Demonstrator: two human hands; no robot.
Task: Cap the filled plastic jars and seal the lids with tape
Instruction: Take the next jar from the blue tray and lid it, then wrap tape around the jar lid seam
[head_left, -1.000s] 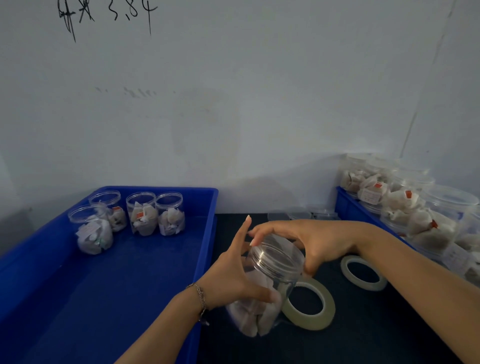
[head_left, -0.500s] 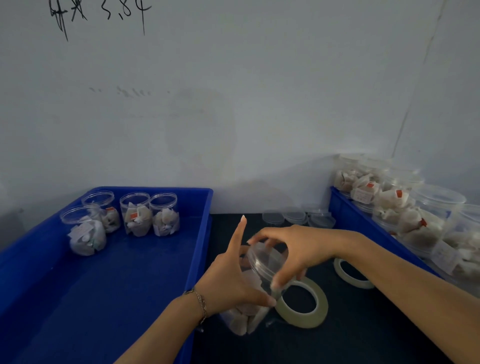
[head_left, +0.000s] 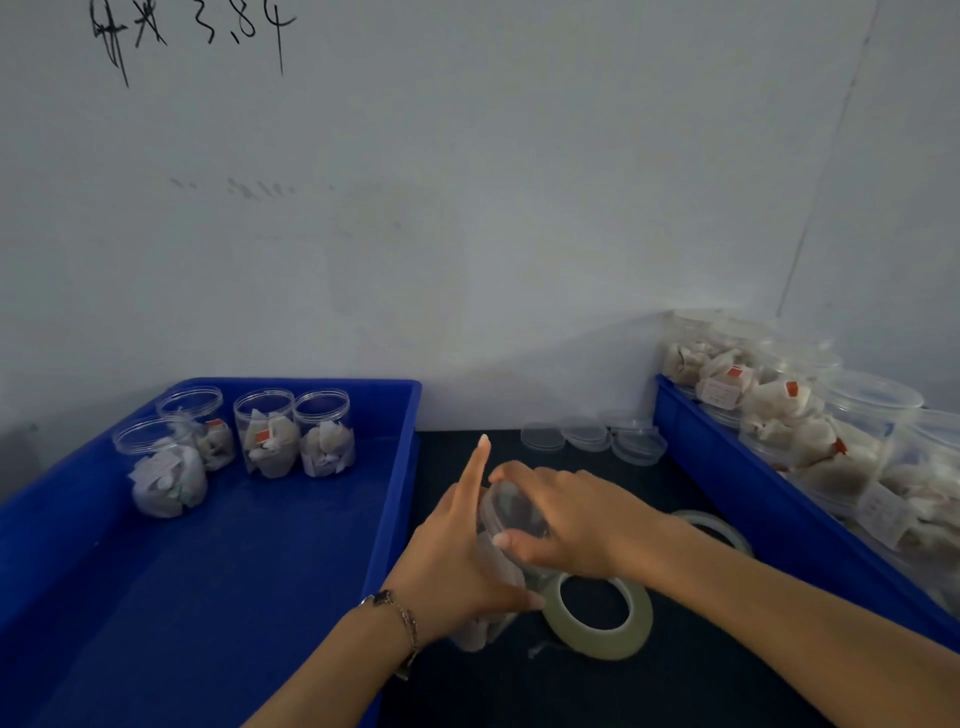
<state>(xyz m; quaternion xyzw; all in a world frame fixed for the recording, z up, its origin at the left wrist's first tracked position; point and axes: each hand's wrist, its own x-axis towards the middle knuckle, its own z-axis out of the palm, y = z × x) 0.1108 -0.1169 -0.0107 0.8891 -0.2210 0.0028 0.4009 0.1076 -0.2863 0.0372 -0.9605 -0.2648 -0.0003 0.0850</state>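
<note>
Most of the jar (head_left: 488, 631) is hidden behind the left hand (head_left: 457, 561), while the right hand (head_left: 566, 525) covers much of the lid (head_left: 514, 512) (how far it is seated cannot be told). The second tape roll (head_left: 719, 525) is half hidden by the right forearm. The right-hand blue tray (head_left: 737, 467) is cut off by the picture's edge, its jars blurred.

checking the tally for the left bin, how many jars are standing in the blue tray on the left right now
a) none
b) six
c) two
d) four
d, four clear jars stand grouped at the far end of the left blue tray, all holding white packets and none with a lid that I can make out.
</note>
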